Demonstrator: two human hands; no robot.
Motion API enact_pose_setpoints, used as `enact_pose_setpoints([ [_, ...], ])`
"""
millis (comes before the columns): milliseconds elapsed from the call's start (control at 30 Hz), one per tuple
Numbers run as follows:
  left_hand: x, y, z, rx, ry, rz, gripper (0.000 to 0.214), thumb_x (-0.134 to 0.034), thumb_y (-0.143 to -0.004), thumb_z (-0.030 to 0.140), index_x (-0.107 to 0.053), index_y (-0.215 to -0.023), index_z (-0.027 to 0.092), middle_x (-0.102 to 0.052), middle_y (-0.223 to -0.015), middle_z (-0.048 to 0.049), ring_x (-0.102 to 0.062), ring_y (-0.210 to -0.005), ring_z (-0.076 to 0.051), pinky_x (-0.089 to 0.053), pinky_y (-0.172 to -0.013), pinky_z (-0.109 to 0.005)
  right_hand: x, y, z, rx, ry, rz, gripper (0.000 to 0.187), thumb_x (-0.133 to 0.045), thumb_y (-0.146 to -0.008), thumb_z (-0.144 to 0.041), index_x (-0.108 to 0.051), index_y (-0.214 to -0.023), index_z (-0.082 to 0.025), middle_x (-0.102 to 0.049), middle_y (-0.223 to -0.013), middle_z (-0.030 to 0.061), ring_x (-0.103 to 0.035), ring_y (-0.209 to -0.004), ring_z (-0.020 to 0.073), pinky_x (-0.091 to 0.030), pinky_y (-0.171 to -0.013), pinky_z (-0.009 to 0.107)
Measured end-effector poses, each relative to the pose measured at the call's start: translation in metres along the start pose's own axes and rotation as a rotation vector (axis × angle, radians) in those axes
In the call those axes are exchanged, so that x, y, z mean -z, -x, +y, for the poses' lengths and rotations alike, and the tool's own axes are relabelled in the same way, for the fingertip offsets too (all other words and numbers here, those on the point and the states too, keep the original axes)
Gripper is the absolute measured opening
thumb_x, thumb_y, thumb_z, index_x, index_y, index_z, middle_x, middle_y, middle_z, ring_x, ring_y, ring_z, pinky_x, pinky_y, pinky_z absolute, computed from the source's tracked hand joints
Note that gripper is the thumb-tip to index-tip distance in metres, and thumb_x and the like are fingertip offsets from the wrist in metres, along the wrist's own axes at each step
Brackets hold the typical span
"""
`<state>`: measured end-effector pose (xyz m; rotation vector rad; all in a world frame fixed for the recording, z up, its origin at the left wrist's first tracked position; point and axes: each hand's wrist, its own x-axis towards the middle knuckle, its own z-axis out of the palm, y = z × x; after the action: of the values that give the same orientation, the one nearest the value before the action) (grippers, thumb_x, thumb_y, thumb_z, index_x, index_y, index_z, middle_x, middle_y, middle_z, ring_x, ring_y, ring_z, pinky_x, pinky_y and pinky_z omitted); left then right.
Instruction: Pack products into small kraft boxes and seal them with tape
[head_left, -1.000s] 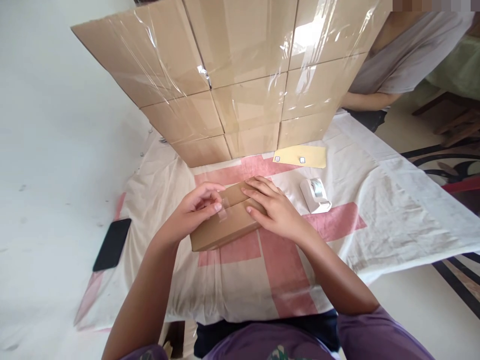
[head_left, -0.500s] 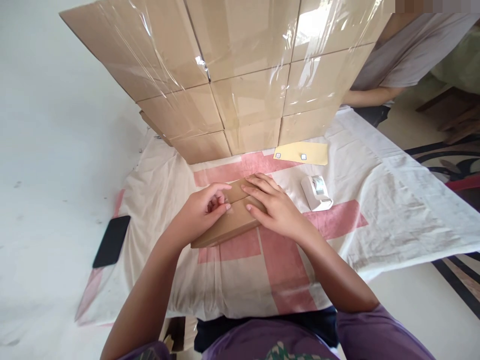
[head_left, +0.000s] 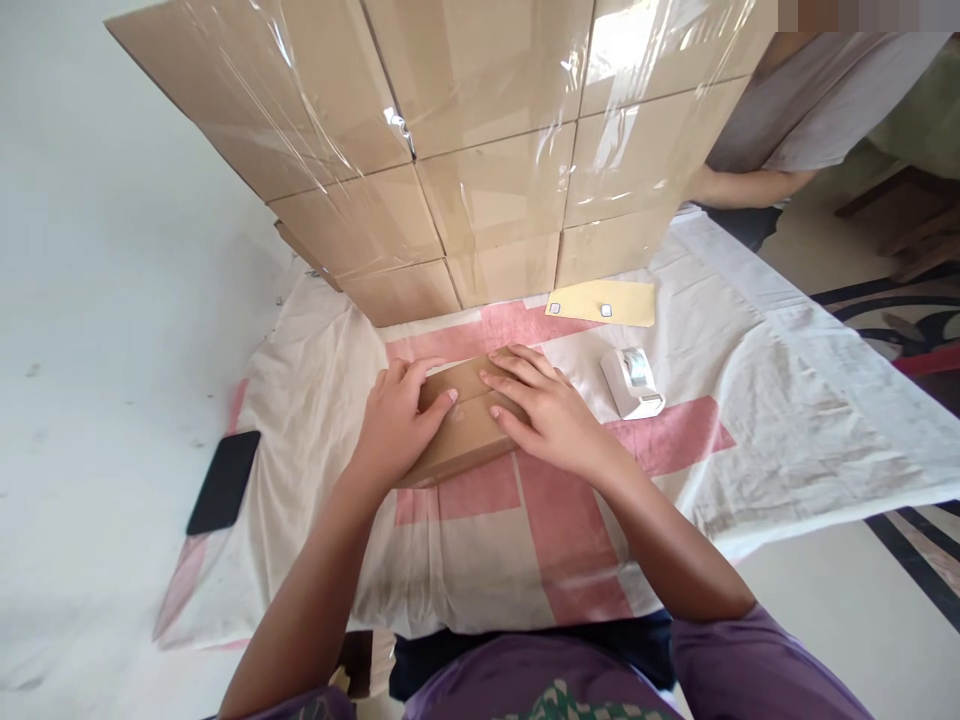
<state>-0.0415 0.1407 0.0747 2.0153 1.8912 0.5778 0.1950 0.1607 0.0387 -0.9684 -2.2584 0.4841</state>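
Note:
A small flat cardboard box (head_left: 480, 433) lies on the cloth-covered table in front of me, a seam running along its top. My left hand (head_left: 401, 415) grips the left end of it, thumb on the top and fingers curved over the far left edge. Near the left thumb there is a small shiny patch, perhaps clear tape. On the box's right end my right hand (head_left: 544, 405) rests with its fingers spread and flat. A white tape dispenser (head_left: 634, 383) stands to the right of that hand.
Beyond the box rises a tall stack of cardboard boxes (head_left: 495, 190) under clear film. At its foot lies a yellow strip (head_left: 577, 302) with two small stickers. A black phone (head_left: 223, 483) lies at the table's left edge. A person's arm (head_left: 757, 187) shows at the back right.
My left hand has gone from pinched fingers over the box's top to a grip round its left end. My right hand has stayed in place.

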Motion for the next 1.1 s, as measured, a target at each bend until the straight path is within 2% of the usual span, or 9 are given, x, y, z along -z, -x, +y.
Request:
enact_pose_setpoints([
  [233,-0.020,0.039,0.015,-0.155,-0.251,0.212,0.044,-0.056,-0.100,0.047,-0.060,-0.135,0.021,-0.063,-0.136,-0.0125,-0.059,-0.122,-0.034,-0.043,-0.102,-0.049,-0.003,0.002,0.002,-0.014,-0.006,0.027,0.041,-0.054,-0.103,-0.034,-0.064,-0.142,-0.026,-0.054,-0.156,0.0069,-0.036,-0.154,0.0309,-0.040,-0.122,0.059],
  [333,-0.036,0.062,0.014,-0.341,-0.379,0.268,0.064,-0.060,-0.098,0.049,-0.046,-0.153,0.020,-0.057,-0.152,-0.0139,-0.054,-0.138,-0.037,-0.033,-0.115,-0.052,-0.005,0.004,-0.003,-0.031,-0.019,0.026,0.041,-0.056,-0.102,-0.033,-0.063,-0.142,-0.026,-0.054,-0.156,0.0063,-0.036,-0.154,0.0306,-0.039,-0.123,0.059],
  [467,-0.048,0.069,0.007,-0.404,-0.455,0.345,0.077,-0.065,-0.097,0.043,-0.031,-0.163,0.022,-0.055,-0.154,-0.0120,-0.053,-0.142,-0.036,-0.025,-0.123,-0.054,0.008,0.000,0.002,0.011,-0.113,0.005,0.040,-0.058,-0.102,-0.035,-0.065,-0.140,-0.026,-0.056,-0.155,0.0068,-0.039,-0.152,0.0300,-0.039,-0.123,0.056],
  [567,-0.049,0.065,0.002,-0.439,-0.443,0.370,0.073,-0.067,-0.097,0.038,-0.035,-0.161,0.025,-0.056,-0.153,-0.0105,-0.057,-0.138,-0.033,-0.033,-0.120,-0.051,0.038,-0.014,0.046,0.013,-0.220,0.000,0.032,-0.054,-0.104,-0.033,-0.072,-0.130,-0.025,-0.069,-0.137,0.0068,-0.061,-0.131,0.0259,-0.049,-0.113,0.046],
  [633,-0.050,0.065,0.001,-0.479,-0.431,0.415,0.072,-0.068,-0.096,0.035,-0.038,-0.160,0.026,-0.061,-0.148,-0.0099,-0.062,-0.133,-0.032,-0.041,-0.116,-0.048,0.061,-0.026,0.098,-0.139,-0.139,0.107,0.029,-0.054,-0.102,-0.031,-0.077,-0.117,-0.021,-0.076,-0.118,0.0089,-0.071,-0.109,0.0256,-0.056,-0.098,0.042],
  [733,-0.054,0.069,-0.002,-0.550,-0.426,0.491,0.068,-0.071,-0.095,0.032,-0.043,-0.157,0.025,-0.069,-0.137,-0.0085,-0.069,-0.124,-0.029,-0.048,-0.108,-0.044,0.085,-0.043,0.183,-0.374,0.123,0.069,0.031,-0.060,-0.093,-0.020,-0.076,-0.119,-0.015,-0.071,-0.117,0.0150,-0.069,-0.098,0.0271,-0.055,-0.095,0.045],
  [833,-0.057,0.072,-0.004,-0.600,-0.437,0.533,0.062,-0.076,-0.091,0.030,-0.052,-0.149,0.022,-0.073,-0.130,-0.0072,-0.071,-0.120,-0.028,-0.051,-0.104,-0.042,0.086,-0.050,0.242,-0.463,0.255,-0.006,0.030,-0.070,-0.083,-0.013,-0.079,-0.112,-0.014,-0.067,-0.116,0.0180,-0.062,-0.110,0.0330,-0.048,-0.102,0.052],
  [967,-0.057,0.072,-0.009,-0.577,-0.449,0.552,0.053,-0.078,-0.089,0.032,-0.060,-0.139,0.026,-0.074,-0.129,-0.0063,-0.071,-0.118,-0.028,-0.050,-0.105,-0.043,0.071,-0.048,0.264,-0.440,0.240,0.045,0.002,-0.075,-0.079,-0.013,-0.075,-0.077,-0.015,-0.064,-0.097,0.0144,-0.060,-0.099,0.0294,-0.050,-0.093,0.048],
  [1100,-0.050,0.069,-0.013,-0.488,-0.447,0.541,0.064,-0.079,-0.087,0.041,-0.055,-0.145,0.027,-0.068,-0.138,-0.0098,-0.066,-0.128,-0.033,-0.046,-0.111,-0.048,0.078,-0.045,0.249,-0.391,0.162,0.147,0.023,-0.069,-0.090,-0.024,-0.064,-0.069,-0.016,-0.062,-0.084,0.0092,-0.056,-0.080,0.0168,-0.047,-0.077,0.037],
])
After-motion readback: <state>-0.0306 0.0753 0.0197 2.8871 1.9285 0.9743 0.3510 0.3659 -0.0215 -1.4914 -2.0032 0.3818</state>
